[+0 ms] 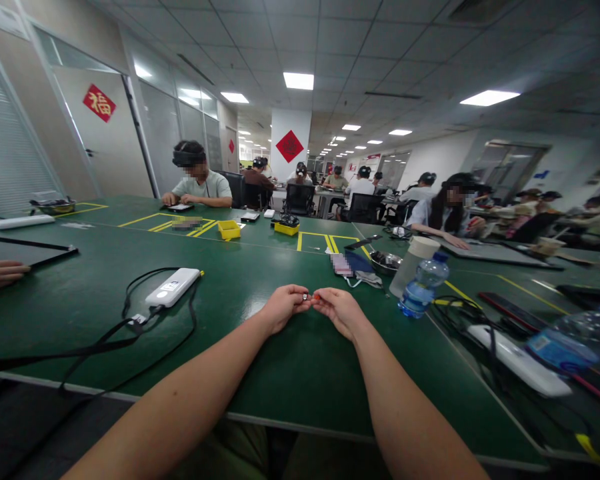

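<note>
Over the green tabletop (300, 373), both my hands meet fingertip to fingertip. My left hand (284, 309) is closed in a pinch on a small white and dark piece (305, 297), too small to name. Between the thumb and fingers of my right hand (339, 310) sits a small orange-red piece (317, 297), also pinched. The two pieces lie very close together; whether they touch or are joined, I cannot tell. My fingers partly cover both.
A white power bank (174, 288) with black cables lies left. On the right stand a water bottle (424, 283) and a whitish cup (413, 263), with a metal bowl (384, 260) behind. Farther back is a yellow tray (229, 230). A co-worker's hand (3, 275) rests at far left.
</note>
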Available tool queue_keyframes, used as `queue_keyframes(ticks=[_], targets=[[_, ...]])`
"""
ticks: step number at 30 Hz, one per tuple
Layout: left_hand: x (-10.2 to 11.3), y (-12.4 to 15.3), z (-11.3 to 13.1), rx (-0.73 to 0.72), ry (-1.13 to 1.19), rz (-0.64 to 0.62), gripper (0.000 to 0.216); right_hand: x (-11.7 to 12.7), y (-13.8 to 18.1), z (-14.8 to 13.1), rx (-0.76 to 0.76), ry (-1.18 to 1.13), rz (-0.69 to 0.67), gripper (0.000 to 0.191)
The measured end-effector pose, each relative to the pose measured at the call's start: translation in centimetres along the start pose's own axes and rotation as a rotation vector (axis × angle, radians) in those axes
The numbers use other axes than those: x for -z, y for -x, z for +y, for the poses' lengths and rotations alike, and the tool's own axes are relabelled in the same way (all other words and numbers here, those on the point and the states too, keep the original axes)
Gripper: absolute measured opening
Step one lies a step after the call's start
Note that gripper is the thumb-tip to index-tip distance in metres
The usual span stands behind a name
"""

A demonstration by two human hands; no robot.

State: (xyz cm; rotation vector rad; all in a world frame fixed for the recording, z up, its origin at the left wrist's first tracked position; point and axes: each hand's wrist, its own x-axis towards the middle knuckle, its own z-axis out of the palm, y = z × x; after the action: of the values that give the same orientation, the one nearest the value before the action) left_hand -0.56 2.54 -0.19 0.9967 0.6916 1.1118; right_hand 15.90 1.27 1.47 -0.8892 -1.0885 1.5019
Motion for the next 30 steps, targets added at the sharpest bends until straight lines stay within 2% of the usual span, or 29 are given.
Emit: queue_keyframes(ticks=[4, 11, 21, 30], targets=[[0.04, 0.15, 0.3, -0.019, -0.015, 0.022, 0.023, 0.07, -0.06, -0.18, -0.003, -0.048, -0.029, 0.012], [-0.03, 0.2, 0.32, -0.023, -0.141, 0.018, 0.022, 0.28, -0.14, 0.16, -0.002, 0.059, 0.006, 0.013], [-0.14, 0.11, 0.01, -0.013, -0.143, 0.012, 0.021, 0.07, 0.03, 0.2, 0.022, 0.097, 0.005, 0.019], [-0.02, 0.09, 0.06, -0.018, -0.118, -0.017, 0.02, 0.2, -0.01, -0.07, 0.012, 0.04, -0.014, 0.011]])
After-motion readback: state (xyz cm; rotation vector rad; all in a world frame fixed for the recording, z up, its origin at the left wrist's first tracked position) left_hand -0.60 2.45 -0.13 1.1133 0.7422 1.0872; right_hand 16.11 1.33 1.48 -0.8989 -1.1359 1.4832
